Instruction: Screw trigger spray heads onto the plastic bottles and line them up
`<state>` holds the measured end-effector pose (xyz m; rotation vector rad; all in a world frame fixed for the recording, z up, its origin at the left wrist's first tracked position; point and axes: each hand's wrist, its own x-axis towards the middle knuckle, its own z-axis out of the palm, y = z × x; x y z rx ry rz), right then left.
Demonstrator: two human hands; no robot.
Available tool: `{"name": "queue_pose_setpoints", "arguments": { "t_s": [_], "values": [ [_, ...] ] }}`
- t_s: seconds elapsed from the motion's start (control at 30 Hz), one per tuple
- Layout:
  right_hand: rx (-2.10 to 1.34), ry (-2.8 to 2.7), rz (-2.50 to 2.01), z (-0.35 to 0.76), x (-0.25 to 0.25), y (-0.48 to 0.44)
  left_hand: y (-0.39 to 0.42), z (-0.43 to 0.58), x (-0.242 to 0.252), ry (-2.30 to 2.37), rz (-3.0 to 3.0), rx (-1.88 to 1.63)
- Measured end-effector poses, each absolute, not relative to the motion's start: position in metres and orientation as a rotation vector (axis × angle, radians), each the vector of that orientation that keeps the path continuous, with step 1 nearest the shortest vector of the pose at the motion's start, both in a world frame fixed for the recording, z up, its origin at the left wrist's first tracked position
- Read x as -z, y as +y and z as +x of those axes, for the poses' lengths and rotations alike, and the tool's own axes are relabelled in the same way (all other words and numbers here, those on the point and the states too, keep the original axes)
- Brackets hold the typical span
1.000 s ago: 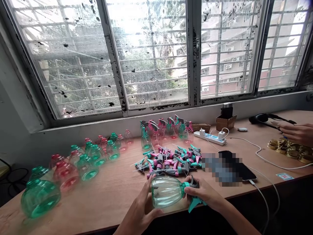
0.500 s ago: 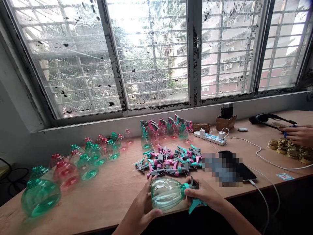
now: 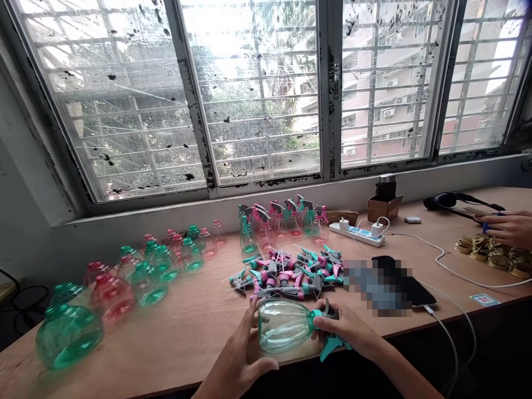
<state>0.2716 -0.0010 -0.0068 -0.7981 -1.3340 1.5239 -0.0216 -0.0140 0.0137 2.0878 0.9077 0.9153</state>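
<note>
A clear green spray bottle (image 3: 285, 327) lies sideways between my hands, its neck to the right. My left hand (image 3: 245, 343) is curved around the base end, fingers at the far side and thumb below the near edge. My right hand (image 3: 349, 327) is closed on the teal collar at the neck, where a grey and teal trigger sprayer (image 3: 332, 343) joins the bottle; part of it is hidden by the fingers. Just beyond, a heap of loose trigger sprayers (image 3: 286, 274) in pink, teal and grey lies on the wooden table (image 3: 183, 332).
Open-necked green bottles (image 3: 68, 338) and red bottles (image 3: 112, 296) stand at left. Several bottles with sprayers (image 3: 266, 227) line the sill. A power strip (image 3: 357, 234), a phone (image 3: 401, 282) and cables lie right. Another person's hand (image 3: 509, 227) is near gold-coloured parts (image 3: 499, 257).
The bottle has turned slightly and its base end has shifted a little to the right. My left thumb has moved slightly right. My right hand keeps its grip at the collar.
</note>
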Motion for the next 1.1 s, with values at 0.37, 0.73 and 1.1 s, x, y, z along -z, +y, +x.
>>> {"name": "queue_pose_setpoints", "arguments": {
  "t_s": [0.37,0.73,1.1],
  "values": [
    [-1.483,-1.357,-0.819,0.271,0.004,-0.004,-0.012,-0.025,-0.011,1.018,2.266,-0.919],
    [-1.529,-1.364,-0.841,0.269,-0.005,-0.004,-0.019,-0.022,-0.007,0.780,2.693,-1.133],
    [-1.586,-1.408,-0.871,0.277,-0.040,-0.033,-0.025,-0.024,-0.005,0.885,2.599,-1.227]
  ]
}}
